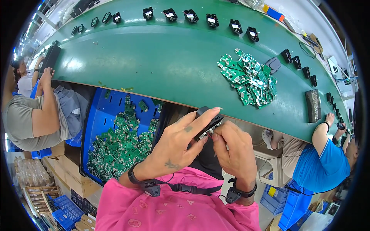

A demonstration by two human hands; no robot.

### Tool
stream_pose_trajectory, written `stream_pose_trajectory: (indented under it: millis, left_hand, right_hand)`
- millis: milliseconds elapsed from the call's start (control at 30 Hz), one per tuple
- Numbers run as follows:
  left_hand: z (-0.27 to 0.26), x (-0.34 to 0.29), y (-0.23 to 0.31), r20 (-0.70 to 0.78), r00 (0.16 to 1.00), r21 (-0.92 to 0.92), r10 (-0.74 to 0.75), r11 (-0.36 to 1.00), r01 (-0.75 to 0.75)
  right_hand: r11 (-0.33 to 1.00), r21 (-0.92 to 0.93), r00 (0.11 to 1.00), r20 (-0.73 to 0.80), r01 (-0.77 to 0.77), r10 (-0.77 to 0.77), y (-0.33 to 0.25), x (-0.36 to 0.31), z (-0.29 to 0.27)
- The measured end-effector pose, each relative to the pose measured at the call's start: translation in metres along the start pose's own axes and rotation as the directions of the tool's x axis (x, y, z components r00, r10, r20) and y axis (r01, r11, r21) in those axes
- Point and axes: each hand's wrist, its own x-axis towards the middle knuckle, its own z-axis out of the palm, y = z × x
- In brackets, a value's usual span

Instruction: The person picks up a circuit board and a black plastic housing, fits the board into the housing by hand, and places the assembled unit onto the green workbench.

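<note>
Plainly, black casing [211, 124] in left hand [175, 140], right hand [236, 150] seemingly touching it.

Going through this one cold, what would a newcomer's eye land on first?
Probably the bright pink fabric top at the bottom centre, and just above it the left hand gripping a small black plastic housing, with the right hand close against it. Next come the heaped green circuit boards on the green tabletop, right of centre, and the board-filled blue plastic tray at left.
</note>
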Motion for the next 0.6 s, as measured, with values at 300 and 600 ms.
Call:
stream_pose_trajectory:
  millis: [300, 600]
  left_hand:
    - [0.013, -0.004, -0.007, -0.146, 0.988, 0.056, 0.041, 0.998, -0.033]
    - [0.03, 0.008, -0.036, 0.009, 0.966, -0.636, -0.257, 0.744, 0.204]
  right_hand:
    - [0.999, -0.002, 0.998, -0.029, -0.05, 0.05, 0.001, -0.005, 0.013]
    - [0.969, 0.128, 0.961, -0.154, -0.212, 0.231, 0.028, -0.013, 0.025]
